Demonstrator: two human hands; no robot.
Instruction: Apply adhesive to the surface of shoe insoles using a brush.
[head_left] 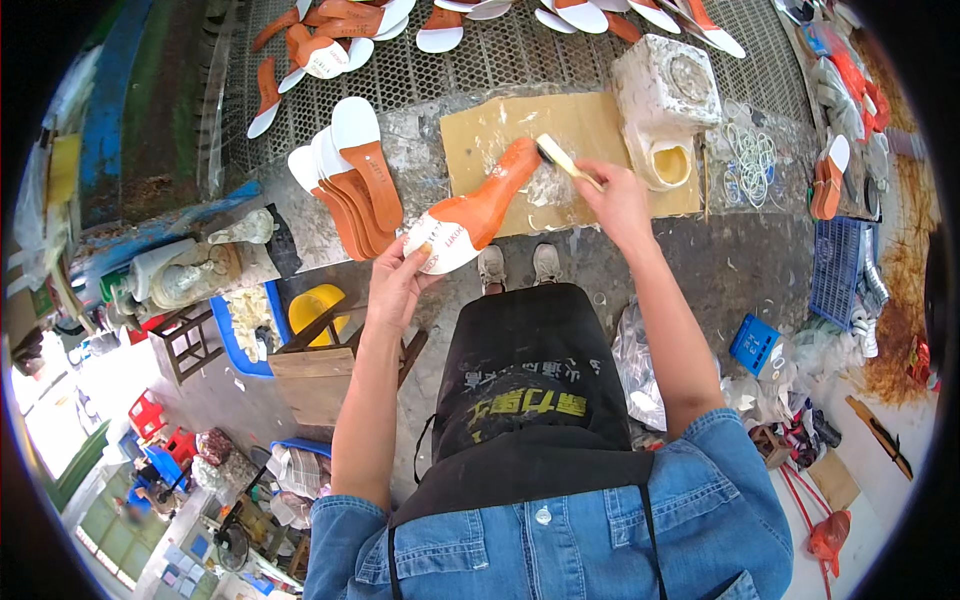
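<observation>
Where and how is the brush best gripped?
Probably by the far end of its pale handle, coming from the right, where the right hand already grips: the handle is slim and points that way, while the dark bristles are at the opposite end, by the insole.

1. Tangled white string (750, 160) is seen at upper right, loosely coiled.
2. Blue plastic crate (840, 262) is placed at far right, on its side or tilted, cannot tell.
3. Small blue box (755, 343) is left lower down, near the crate.
4. Crumpled clear plastic (640, 370) is spread on the floor, right of centre.
5. Blue bin (257, 367) is filled with pale scraps (250, 318), at left.
6. Yellow bucket (315, 308) is set just beside the bin.
7. Wooden board (312, 387) is seen below the bucket.
8. Red stools (147, 412) and a fan (232, 546) are seen at lower left.
9. Red bag (829, 536) is dropped at lower right.
</observation>
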